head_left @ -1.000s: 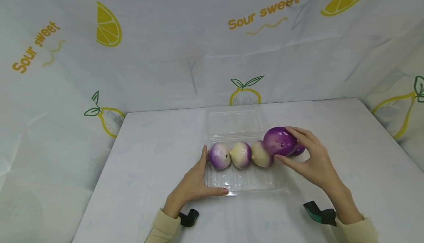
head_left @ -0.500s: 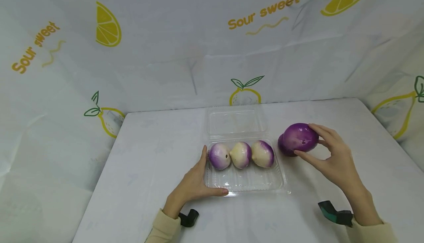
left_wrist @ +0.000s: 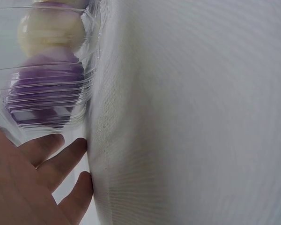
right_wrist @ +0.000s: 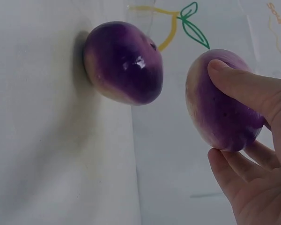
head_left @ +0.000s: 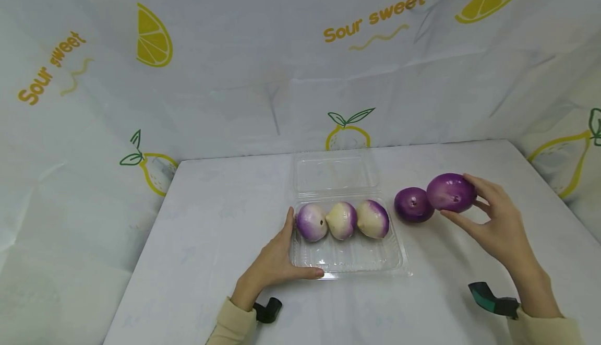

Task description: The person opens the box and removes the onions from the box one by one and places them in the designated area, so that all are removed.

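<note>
Between thumb and fingers, my right hand point(head_left: 499, 226) grips a glossy purple turnip point(head_left: 449, 192), raised above the table at the right. Just left of it, a second purple turnip point(head_left: 413, 205) stands on the table, also seen in the right wrist view as a purple turnip point(right_wrist: 123, 63). My left hand point(head_left: 272, 262) rests at the left side of a clear plastic clamshell box point(head_left: 349, 259), thumb along its front edge and fingers extended. In the box's back half, three purple-and-white turnips point(head_left: 341, 221) lie in a row.
The box's clear lid point(head_left: 335, 174) lies folded back behind it. White cloth covers the table point(head_left: 202, 219). Behind it hangs a white backdrop point(head_left: 235, 73) with lemon prints.
My right hand has carried its turnip rightward from above the box, past the turnip on the table, which now shows fully. My left hand and the box stay in place.
</note>
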`<state>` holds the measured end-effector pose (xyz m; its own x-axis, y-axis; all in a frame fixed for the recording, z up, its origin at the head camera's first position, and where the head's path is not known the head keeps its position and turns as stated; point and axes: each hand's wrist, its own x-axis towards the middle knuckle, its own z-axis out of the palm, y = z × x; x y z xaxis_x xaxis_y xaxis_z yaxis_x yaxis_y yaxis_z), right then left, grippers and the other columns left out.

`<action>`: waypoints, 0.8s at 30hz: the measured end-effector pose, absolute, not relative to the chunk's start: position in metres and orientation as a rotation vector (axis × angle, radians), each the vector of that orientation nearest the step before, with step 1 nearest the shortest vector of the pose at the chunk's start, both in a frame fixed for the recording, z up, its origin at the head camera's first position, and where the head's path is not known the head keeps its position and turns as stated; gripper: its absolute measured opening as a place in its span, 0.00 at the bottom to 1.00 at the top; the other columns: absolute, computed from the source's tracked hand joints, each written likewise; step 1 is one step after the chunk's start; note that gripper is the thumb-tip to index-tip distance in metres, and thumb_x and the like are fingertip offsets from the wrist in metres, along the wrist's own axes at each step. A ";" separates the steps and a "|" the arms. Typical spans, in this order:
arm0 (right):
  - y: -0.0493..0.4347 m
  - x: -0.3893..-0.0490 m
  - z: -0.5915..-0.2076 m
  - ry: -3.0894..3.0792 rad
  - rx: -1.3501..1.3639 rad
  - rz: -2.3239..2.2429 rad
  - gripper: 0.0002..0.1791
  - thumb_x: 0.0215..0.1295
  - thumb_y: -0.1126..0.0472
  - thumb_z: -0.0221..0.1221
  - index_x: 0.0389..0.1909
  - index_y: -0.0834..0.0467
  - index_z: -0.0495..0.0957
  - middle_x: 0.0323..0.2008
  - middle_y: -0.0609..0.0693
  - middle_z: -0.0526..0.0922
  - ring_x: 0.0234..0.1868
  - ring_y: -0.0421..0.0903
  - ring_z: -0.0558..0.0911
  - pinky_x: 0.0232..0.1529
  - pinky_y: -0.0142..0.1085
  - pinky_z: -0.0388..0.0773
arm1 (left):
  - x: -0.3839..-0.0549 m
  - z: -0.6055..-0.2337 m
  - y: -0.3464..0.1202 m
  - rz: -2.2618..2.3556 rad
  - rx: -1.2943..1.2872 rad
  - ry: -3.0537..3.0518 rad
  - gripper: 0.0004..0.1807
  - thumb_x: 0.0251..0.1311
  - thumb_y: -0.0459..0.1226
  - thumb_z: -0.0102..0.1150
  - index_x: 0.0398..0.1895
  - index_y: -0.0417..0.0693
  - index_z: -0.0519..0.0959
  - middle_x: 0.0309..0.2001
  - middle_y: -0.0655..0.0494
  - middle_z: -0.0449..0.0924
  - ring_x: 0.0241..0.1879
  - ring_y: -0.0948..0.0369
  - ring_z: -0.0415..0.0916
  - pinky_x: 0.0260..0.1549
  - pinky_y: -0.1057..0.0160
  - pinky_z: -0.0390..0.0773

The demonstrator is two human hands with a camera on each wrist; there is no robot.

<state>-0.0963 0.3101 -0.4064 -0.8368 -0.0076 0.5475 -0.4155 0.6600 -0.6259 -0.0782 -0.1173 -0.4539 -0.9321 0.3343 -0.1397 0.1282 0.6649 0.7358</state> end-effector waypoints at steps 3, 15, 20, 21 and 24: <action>0.315 -0.097 -0.410 -2.379 0.298 1.076 0.52 0.34 0.81 0.78 0.69 0.64 0.73 0.60 0.18 0.66 0.61 0.20 0.67 0.51 0.05 0.65 | -0.078 -0.454 -0.117 1.124 0.370 2.620 0.82 0.35 0.70 0.77 0.84 0.59 0.28 0.84 0.52 0.42 0.81 0.48 0.51 0.75 0.41 0.63; 0.330 -0.101 -0.423 -2.492 0.200 1.071 0.49 0.43 0.75 0.78 0.70 0.67 0.69 0.62 0.68 0.72 0.55 0.13 0.62 0.49 0.03 0.62 | -0.079 -0.455 -0.117 1.117 0.378 2.625 0.82 0.36 0.69 0.76 0.83 0.60 0.27 0.84 0.51 0.42 0.81 0.47 0.51 0.75 0.41 0.63; 0.336 -0.102 -0.428 -2.524 0.190 1.059 0.49 0.44 0.75 0.77 0.71 0.67 0.68 0.61 0.72 0.72 0.54 0.12 0.61 0.48 0.03 0.61 | -0.079 -0.455 -0.118 1.124 0.378 2.619 0.82 0.36 0.69 0.76 0.83 0.59 0.28 0.84 0.52 0.43 0.81 0.48 0.50 0.75 0.41 0.63; 0.337 -0.102 -0.430 -2.528 0.193 1.057 0.49 0.44 0.75 0.77 0.71 0.67 0.68 0.60 0.72 0.72 0.54 0.12 0.60 0.48 0.03 0.61 | -0.079 -0.455 -0.118 1.125 0.378 2.619 0.82 0.36 0.69 0.76 0.84 0.58 0.28 0.84 0.52 0.42 0.81 0.48 0.50 0.75 0.41 0.63; 0.339 -0.103 -0.435 -2.540 0.198 1.048 0.48 0.44 0.75 0.77 0.71 0.68 0.68 0.60 0.73 0.72 0.53 0.11 0.60 0.47 0.03 0.61 | -0.079 -0.456 -0.118 1.128 0.382 2.619 0.82 0.36 0.69 0.77 0.84 0.57 0.28 0.84 0.51 0.42 0.81 0.48 0.50 0.75 0.41 0.62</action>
